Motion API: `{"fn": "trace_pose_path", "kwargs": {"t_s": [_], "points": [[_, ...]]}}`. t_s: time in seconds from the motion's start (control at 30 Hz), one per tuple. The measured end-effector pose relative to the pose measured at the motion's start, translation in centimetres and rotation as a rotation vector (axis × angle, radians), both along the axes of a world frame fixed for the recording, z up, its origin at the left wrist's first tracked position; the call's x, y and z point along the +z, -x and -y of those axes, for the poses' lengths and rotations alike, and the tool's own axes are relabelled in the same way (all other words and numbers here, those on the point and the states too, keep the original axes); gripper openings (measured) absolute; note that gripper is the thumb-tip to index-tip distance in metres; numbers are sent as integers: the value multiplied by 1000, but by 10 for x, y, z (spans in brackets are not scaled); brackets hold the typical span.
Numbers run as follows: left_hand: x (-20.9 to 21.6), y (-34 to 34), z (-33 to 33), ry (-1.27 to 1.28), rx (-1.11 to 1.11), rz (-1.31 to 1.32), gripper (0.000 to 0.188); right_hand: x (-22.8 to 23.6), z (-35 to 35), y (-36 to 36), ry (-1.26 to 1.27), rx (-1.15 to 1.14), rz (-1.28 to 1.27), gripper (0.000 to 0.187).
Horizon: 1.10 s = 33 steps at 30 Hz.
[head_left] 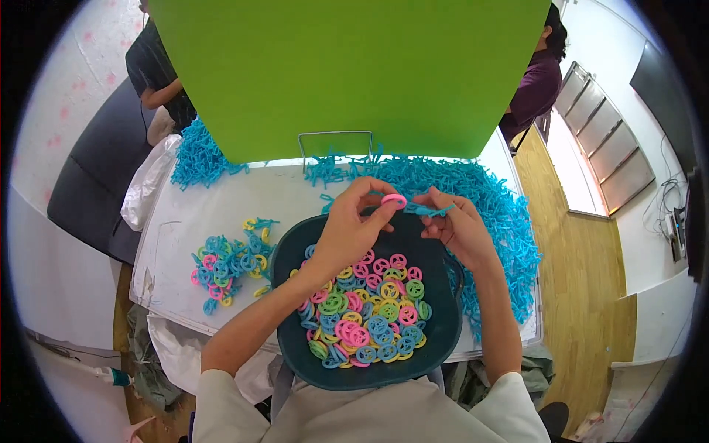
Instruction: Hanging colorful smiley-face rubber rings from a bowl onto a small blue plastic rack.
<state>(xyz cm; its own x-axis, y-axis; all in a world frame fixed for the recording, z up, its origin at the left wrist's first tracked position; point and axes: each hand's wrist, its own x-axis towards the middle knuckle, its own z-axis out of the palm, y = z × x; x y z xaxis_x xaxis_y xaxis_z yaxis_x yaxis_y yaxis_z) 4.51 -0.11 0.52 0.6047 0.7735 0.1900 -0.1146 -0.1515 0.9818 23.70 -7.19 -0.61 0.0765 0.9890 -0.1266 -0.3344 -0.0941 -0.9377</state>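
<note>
My left hand pinches a small pink plastic wheel between thumb and fingertips. Close to its right, my right hand grips a thin blue plastic piece, whose end points toward the wheel. Whether the two parts touch, I cannot tell. Both hands are over the far rim of a dark green basin. Inside it lie many loose wheels in pink, blue, yellow and green.
Loose blue pieces are heaped along the right and back of the white table. A smaller pile of wheels with blue pieces lies left of the basin. A green panel stands behind, with a metal wire frame. Two people flank it.
</note>
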Motion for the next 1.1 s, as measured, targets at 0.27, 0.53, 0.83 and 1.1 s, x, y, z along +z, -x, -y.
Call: {"fn": "trace_pose_path", "kwargs": {"t_s": [0.27, 0.53, 0.83, 1.1], "points": [[2, 2, 0, 137, -68, 64, 20, 9, 5, 13, -75, 37, -45, 36], [-7, 1, -1, 67, 14, 35, 14, 8, 8, 27, -395, -77, 721, 25], [-11, 1, -2, 9, 40, 5, 6, 4, 8, 23, -238, -134, 671, 14], [-13, 2, 4, -61, 74, 11, 4, 10, 10, 25, -192, -96, 625, 14]]}}
